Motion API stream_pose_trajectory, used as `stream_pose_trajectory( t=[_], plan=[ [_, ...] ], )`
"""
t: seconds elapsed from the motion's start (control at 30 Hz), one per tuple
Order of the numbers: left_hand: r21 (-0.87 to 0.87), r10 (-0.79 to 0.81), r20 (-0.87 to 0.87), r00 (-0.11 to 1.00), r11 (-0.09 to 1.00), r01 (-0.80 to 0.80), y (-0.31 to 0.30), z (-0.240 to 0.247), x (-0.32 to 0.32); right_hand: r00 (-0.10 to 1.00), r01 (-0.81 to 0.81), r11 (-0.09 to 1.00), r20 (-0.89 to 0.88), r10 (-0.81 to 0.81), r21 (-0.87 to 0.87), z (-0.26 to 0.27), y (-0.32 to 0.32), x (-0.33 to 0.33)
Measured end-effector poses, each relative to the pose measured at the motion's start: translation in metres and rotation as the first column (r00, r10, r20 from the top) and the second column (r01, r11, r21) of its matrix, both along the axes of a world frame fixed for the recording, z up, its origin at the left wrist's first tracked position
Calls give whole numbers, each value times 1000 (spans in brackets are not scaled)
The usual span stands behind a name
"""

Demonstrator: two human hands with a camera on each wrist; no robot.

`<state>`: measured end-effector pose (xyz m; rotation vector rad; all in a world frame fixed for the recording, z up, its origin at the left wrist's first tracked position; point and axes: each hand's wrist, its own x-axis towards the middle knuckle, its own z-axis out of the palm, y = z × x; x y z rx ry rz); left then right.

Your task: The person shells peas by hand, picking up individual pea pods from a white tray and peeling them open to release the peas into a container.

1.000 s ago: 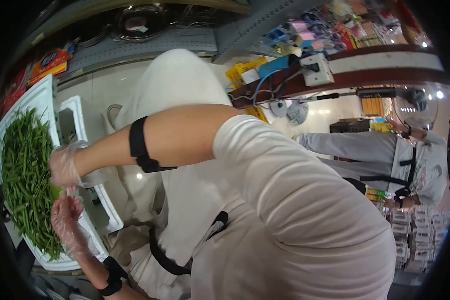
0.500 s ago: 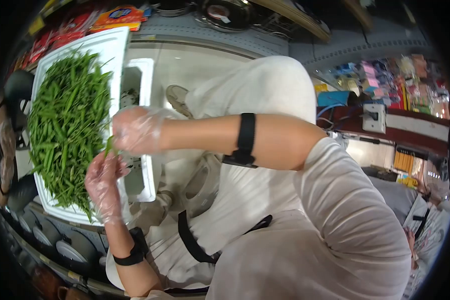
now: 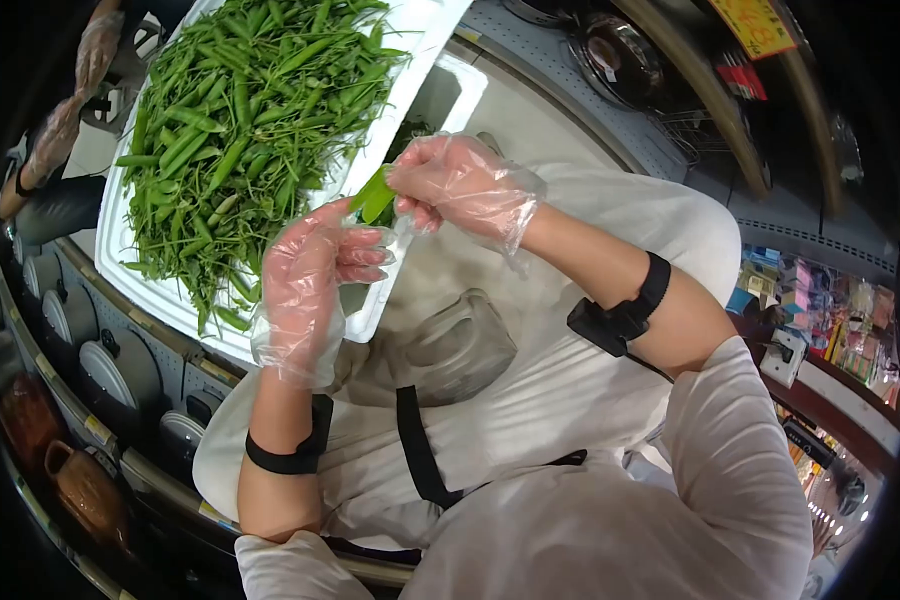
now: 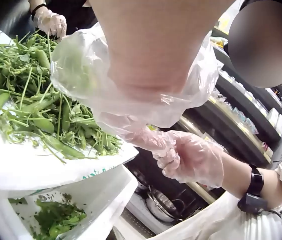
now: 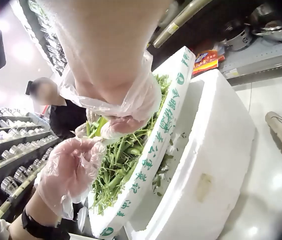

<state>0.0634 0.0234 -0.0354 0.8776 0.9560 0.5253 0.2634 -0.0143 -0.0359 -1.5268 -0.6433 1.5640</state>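
Both hands wear clear plastic gloves and meet in front of a heap of green pea pods [image 3: 235, 130]. My right hand [image 3: 465, 185] pinches one end of a bright green pea pod [image 3: 374, 196]. At the pod's other end, my left hand [image 3: 305, 275] pinches it between thumb and forefinger, its other fingers loosely bent. The heap, with thin stems mixed in, lies on a white foam tray [image 5: 170, 107]. In the left wrist view, the left hand's fingers are mostly hidden behind its wrist and glove, while the right hand [image 4: 193, 157] shows beside them.
Under the tray stands a white foam box [image 5: 206, 160] with green scraps [image 4: 58, 217] inside. Across the tray, another person's gloved hands [image 3: 65, 125] are visible. Shelves with lidded pots [image 3: 120, 370] run along the left, and more pans [image 3: 615, 60] sit on a shelf behind.
The head view has swung left and closer, so tray and hands sit nearer the middle. Both hands stay together at the tray's edge, and the pod between them now shows more clearly.
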Motion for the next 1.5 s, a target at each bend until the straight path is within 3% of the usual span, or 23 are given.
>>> stream_pose_trajectory(
  t=[0.07,0.13,0.17,0.2,0.27,0.4,0.5,0.57,0.73,0.8,0.9,1.03,1.07,1.23,1.3,1.37,1.5],
  plan=[
    [14,19,-50,999,1000,-18,1,2,-5,1000,-18,1000,13,18,2,-5,3,4],
    [23,34,-96,995,999,-32,2,-2,-8,967,-136,991,216,136,-13,-2,5,10],
    [-14,2,-139,990,1000,-4,4,-6,-11,883,-204,979,426,197,-31,-6,8,14],
    [-52,-28,-179,984,998,19,5,-9,-14,882,-213,976,424,207,-35,-6,7,16],
    [-49,-70,-216,974,997,61,3,-11,-14,559,-437,884,820,125,163,-5,7,22],
    [-18,-192,-265,945,981,194,-3,-12,-13,604,-373,924,778,174,83,-6,10,25],
    [30,-249,-326,912,961,274,-6,-21,-14,530,-419,906,826,190,61,-5,14,28],
    [60,-245,-362,899,957,285,-8,-22,-14,478,-411,911,840,254,-42,-2,16,25],
    [136,-264,-485,834,919,370,-8,-19,-16,426,-440,897,868,255,-48,-10,16,22],
    [224,-203,-550,810,898,378,-11,-18,-15,402,-455,889,879,257,-52,-16,15,24],
    [281,-200,-519,831,879,386,-14,-21,-17,376,-454,890,895,240,-48,-25,14,26],
    [291,-244,-605,758,819,495,-11,-14,-17,274,-460,883,932,237,-90,-22,12,28],
    [332,-224,-646,730,778,533,-11,-13,-17,223,-454,884,948,229,-107,-20,11,28],
    [439,-142,-714,686,673,596,-9,-13,-20,220,-473,877,952,211,-85,-17,11,32],
    [504,-37,-755,655,607,615,-6,-8,-22,227,-473,878,954,198,-69,-16,10,31],
    [510,-4,-765,644,608,609,2,-8,-29,296,-461,883,923,246,-88,-12,11,28],
    [515,113,-802,587,630,582,21,-18,-35,326,-511,857,909,260,-62,-8,6,21]
  ],
)
